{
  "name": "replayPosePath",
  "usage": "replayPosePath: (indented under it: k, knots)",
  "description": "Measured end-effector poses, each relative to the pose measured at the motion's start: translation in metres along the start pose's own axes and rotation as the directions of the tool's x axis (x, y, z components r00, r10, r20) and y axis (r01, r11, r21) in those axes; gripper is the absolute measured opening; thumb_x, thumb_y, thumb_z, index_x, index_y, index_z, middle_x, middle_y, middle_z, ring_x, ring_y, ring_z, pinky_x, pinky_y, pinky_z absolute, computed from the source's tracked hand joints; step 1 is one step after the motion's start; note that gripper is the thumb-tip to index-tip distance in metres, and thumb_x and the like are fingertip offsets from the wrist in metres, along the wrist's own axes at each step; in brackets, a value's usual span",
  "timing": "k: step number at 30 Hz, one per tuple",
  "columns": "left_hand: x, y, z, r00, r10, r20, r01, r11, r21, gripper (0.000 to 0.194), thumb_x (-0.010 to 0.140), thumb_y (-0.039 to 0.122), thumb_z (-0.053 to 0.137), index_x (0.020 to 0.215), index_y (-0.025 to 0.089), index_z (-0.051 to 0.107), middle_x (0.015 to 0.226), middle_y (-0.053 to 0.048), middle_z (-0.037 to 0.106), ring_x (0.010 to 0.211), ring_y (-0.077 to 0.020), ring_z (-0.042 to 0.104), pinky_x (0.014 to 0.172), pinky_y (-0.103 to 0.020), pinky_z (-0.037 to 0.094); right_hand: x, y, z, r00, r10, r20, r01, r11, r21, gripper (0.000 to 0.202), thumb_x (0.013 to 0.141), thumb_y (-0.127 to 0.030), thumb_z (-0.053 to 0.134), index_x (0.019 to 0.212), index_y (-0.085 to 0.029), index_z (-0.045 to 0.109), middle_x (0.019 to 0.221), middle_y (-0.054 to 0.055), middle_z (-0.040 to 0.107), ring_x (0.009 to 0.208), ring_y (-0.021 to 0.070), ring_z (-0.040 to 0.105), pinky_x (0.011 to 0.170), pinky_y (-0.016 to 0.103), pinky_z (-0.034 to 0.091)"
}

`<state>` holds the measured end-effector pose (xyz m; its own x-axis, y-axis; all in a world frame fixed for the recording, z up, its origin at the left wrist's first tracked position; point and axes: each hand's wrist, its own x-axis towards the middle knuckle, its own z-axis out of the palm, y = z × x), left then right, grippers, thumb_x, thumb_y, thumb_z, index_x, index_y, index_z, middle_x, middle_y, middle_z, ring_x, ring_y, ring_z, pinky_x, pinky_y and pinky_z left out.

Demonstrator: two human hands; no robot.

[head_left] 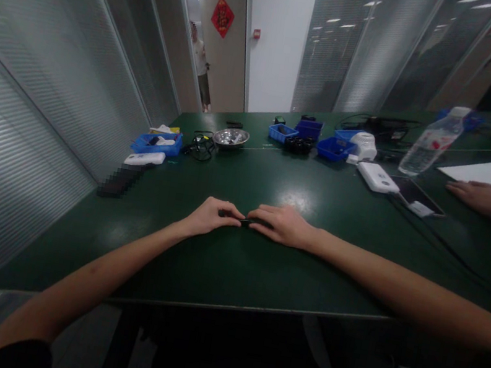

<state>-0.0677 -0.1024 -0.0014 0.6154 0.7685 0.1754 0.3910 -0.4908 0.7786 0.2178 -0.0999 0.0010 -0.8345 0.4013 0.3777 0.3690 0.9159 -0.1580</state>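
Note:
My left hand and my right hand meet near the middle of the dark green table. Between their fingertips is a small, thin black object; its kind is too small and too covered to make out. The left thumb and fingers pinch its left end. On the other end, my right thumb and fingers are closed, with the hand resting low over the tabletop. Most of the object is hidden by the fingers.
Behind my hands stand a metal bowl, black cable, blue trays and a water bottle. At left are a blue basket and a white device. Another person's hand rests at right, near a white power bank.

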Motion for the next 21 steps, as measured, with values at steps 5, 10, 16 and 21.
replayPosePath:
  k: [5,10,16,21]
  knots:
    - [0.0014,0.0054,0.0050,1.000,0.004,0.021,-0.004,1.000,-0.002,0.030,0.093,0.040,0.077,0.115,0.019,0.080,0.103,-0.006,0.078,0.091,-0.0192,0.069,0.082,-0.031,0.051,0.0002,-0.0036,0.0019,1.000,0.024,-0.011,-0.025,0.999,-0.045,0.036,0.113,-0.042,0.045,0.129,-0.017,0.065,0.106,0.010,0.071,0.077,0.0174,0.066,0.065,0.030,0.042]
    - [0.0014,0.0069,0.0015,0.998,0.018,0.052,-0.018,1.000,0.001,0.040,0.095,0.040,0.075,0.129,0.020,0.074,0.102,-0.005,0.074,0.087,-0.0172,0.064,0.079,-0.030,0.050,0.0001,-0.0031,0.0030,0.991,0.119,-0.067,-0.122,0.992,-0.033,0.033,0.111,-0.042,0.048,0.126,-0.018,0.065,0.107,0.009,0.073,0.079,0.0178,0.066,0.066,0.029,0.042]
    - [0.0019,0.0092,0.0004,0.997,0.071,0.043,-0.072,0.997,0.032,0.041,0.097,0.038,0.072,0.135,0.024,0.071,0.125,-0.010,0.068,0.090,-0.0165,0.064,0.083,-0.032,0.054,0.0008,0.0010,0.0045,0.971,0.227,-0.070,-0.230,0.973,-0.035,0.033,0.109,-0.042,0.052,0.128,-0.020,0.066,0.114,0.010,0.075,0.085,0.0208,0.070,0.071,0.032,0.045]
    - [0.0008,0.0103,0.0004,0.993,0.107,0.038,-0.110,0.990,0.088,0.030,0.096,0.037,0.073,0.123,0.025,0.078,0.145,-0.012,0.057,0.088,-0.0143,0.063,0.085,-0.035,0.056,0.0016,0.0037,0.0039,0.965,0.258,-0.058,-0.259,0.966,-0.010,0.031,0.108,-0.041,0.053,0.126,-0.021,0.068,0.114,0.009,0.076,0.092,0.0227,0.072,0.075,0.033,0.048]
